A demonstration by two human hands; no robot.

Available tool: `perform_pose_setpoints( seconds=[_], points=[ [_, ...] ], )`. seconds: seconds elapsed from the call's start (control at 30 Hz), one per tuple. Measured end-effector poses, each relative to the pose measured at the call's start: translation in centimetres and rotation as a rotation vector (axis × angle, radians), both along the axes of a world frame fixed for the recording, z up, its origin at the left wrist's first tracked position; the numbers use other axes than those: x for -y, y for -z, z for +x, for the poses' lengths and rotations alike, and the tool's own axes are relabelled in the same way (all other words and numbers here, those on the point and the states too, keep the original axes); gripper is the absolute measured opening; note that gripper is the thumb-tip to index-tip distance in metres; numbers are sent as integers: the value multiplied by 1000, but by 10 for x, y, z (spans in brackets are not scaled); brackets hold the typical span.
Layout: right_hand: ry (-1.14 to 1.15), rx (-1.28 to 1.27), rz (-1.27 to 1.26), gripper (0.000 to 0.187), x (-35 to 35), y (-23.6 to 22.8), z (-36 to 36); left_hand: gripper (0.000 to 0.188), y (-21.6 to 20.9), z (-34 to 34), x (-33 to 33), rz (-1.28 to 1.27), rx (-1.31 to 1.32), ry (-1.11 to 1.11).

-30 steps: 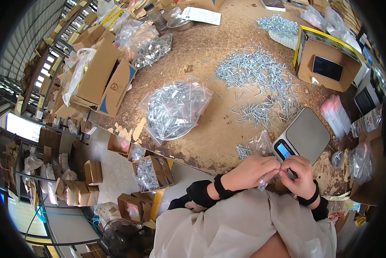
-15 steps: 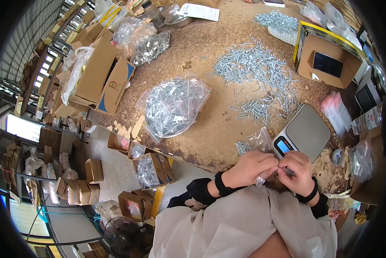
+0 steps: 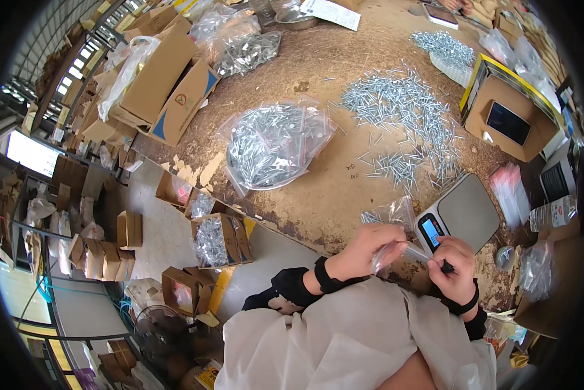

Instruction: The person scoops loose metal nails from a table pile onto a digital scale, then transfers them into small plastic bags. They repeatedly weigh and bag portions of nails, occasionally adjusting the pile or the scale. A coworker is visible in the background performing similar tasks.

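Observation:
My left hand [image 3: 370, 247] grips one end of a small clear plastic bag [image 3: 417, 252] near the table's front edge. My right hand [image 3: 453, 270] pinches the other end, and the bag stretches between them. A small dark object [image 3: 447, 267] shows in my right hand, its kind unclear. Just beyond my hands is a digital scale [image 3: 467, 207] with a lit display and bare grey plate. Another clear bag [image 3: 401, 211] lies beside the scale, with a few screws [image 3: 370, 218] by it. Loose silver screws [image 3: 396, 107] are heaped farther back.
A plate piled with filled zip bags [image 3: 272, 143] stands left of the screws. Cardboard boxes [image 3: 168, 97] line the left edge. On the right are an open box [image 3: 510, 123] holding a phone, a stack of flat bags [image 3: 510, 192] and a round clear object [image 3: 504, 258].
My hands have moved apart, drawing the plastic bag out between them. The whole view has shifted slightly, and another person's hand shows at the far edge.

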State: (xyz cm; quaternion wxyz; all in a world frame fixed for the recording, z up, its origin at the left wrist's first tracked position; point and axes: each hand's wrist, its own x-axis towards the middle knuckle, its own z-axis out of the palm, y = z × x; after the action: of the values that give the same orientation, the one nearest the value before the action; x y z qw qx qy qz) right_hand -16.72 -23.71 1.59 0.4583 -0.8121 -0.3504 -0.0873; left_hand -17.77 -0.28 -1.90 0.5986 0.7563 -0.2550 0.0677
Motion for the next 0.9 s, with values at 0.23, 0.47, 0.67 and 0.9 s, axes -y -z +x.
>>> perform_pose_setpoints(
  seconds=[0.23,0.47,0.67,0.9],
  points=[
    [142,43,-198,16,-16,1,3,23,-21,16,-92,438,296,-822],
    [286,-103,-81,20,-3,-10,-10,32,-35,28,-185,1016,363,-1191],
    [248,-103,50,25,12,-27,-3,13,-74,16,-92,-71,67,-794],
    [124,-308,150,18,17,-25,14,19,-58,35,49,-142,-308,173]
  ],
)
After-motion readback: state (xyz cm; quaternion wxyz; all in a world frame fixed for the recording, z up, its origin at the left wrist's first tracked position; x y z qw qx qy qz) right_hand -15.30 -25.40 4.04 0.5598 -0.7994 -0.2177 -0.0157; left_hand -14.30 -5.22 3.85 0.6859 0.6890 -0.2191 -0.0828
